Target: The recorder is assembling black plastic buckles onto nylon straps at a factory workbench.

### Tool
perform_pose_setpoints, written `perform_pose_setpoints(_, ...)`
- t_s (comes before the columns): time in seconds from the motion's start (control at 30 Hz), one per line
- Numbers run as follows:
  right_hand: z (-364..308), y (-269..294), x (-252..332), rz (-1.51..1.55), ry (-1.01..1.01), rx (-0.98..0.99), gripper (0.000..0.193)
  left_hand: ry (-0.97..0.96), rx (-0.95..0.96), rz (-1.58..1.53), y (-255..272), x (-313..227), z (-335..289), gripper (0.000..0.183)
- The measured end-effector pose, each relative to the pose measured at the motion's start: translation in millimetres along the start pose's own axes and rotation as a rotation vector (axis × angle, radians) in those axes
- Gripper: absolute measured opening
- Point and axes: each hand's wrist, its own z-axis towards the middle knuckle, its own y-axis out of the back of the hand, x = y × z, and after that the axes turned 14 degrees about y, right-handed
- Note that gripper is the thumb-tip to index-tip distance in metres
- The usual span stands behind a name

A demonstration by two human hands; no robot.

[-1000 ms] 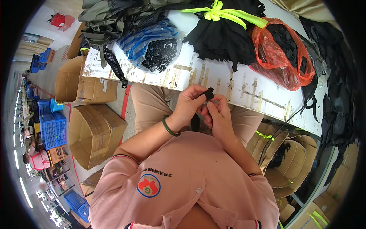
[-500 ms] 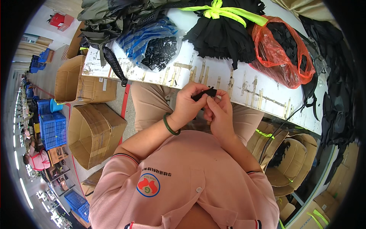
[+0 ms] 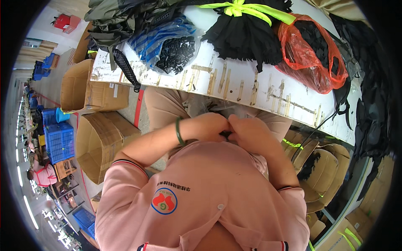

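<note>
Close to my chest, below the table edge, my left hand [image 3: 209, 126] and my right hand [image 3: 252, 133] meet with fingers curled inward. Between them only a dark bit of a small black fabric strip [image 3: 226, 134] shows; the rest is hidden by the fingers. A green bangle circles my left wrist. On the table ahead, a clear and blue-striped plastic bag [image 3: 144, 44] lies spilled open with many small black tube-like pieces [image 3: 176, 54]. Right of it sits a bundle of black fabric strips [image 3: 243, 39] tied with a neon yellow band [image 3: 238, 8].
The white, tape-marked table [image 3: 222, 85] spans the front. A red plastic bag [image 3: 307, 71] of black pieces stands at its right, dark bags [image 3: 117, 25] at its left. Cardboard boxes [image 3: 102, 144] stand on the left floor, and another open box [image 3: 324, 180] at lower right.
Both hands have come down from the table edge toward my chest, elbows spreading outward. The black strip, plainly seen before, is now mostly covered by the fingers.
</note>
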Motion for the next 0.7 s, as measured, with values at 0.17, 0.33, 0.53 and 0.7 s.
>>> perform_pose_setpoints(0.17, 7.7, 24.3, -14.2, -0.009, -0.154, -0.134, 0.019, 0.266, -0.447, -0.616, -11.2, 12.1, 3.8, 0.015)
perform_pose_setpoints(0.33, 5.7, -7.8, -34.3, 0.553, -0.121, -0.520, 0.018, 0.330, -0.418, -1.027, -8.1, -4.6, -1.1, 0.007)
perform_pose_setpoints(0.53, 4.3, -7.0, -25.9, 0.487, -0.085, -0.483, 0.013, 0.138, -0.315, -1.325, -4.6, 0.3, -3.2, 0.006)
perform_pose_setpoints(0.7, 0.0, -1.8, -27.2, 0.592, -0.043, -0.426, 0.012, 0.090, -0.331, -1.196, 4.7, -2.9, 3.3, 0.016)
